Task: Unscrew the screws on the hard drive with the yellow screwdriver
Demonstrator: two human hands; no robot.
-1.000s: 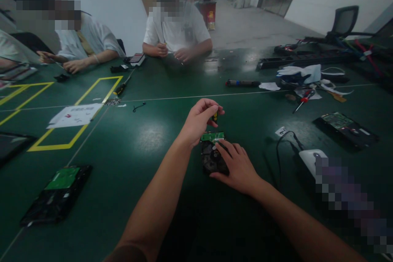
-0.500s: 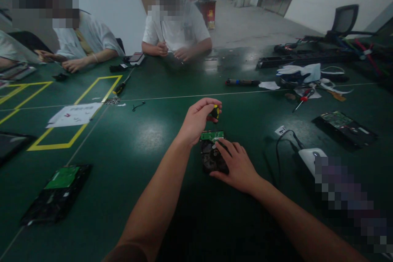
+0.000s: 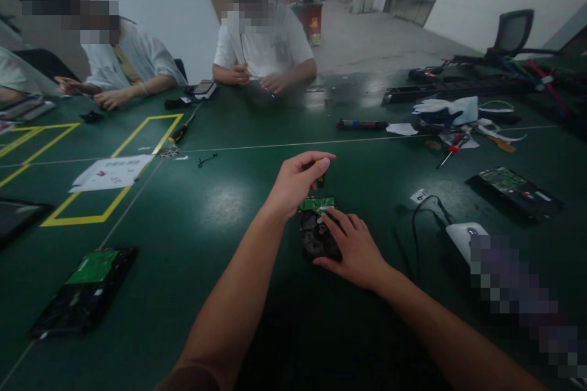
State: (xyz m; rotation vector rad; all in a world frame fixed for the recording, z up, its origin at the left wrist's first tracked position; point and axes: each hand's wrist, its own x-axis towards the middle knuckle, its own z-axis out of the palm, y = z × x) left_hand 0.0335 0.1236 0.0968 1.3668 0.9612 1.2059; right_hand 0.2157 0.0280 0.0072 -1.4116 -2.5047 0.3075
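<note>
A black hard drive [image 3: 314, 237] with a green circuit board [image 3: 316, 203] at its far end lies on the green table in front of me. My left hand [image 3: 300, 180] is above the board, fingers closed around a screwdriver [image 3: 321, 181] with a black and yellow handle. The handle is mostly hidden by the fingers, and its tip cannot be made out clearly. From the right, my right hand [image 3: 355, 247] grips the drive, with fingertips near the board and the thumb along the near edge.
Another drive with a green board [image 3: 94, 266] lies left, and one more [image 3: 518, 189] right. A white power strip [image 3: 468, 232] with a black cord is near my right arm. A red screwdriver [image 3: 454, 148] lies beyond. Co-workers [image 3: 263, 49] sit across the table.
The fingers of my left hand have shifted and straightened over the screwdriver's top, covering more of its handle. My right hand and the hard drive stay where they were.
</note>
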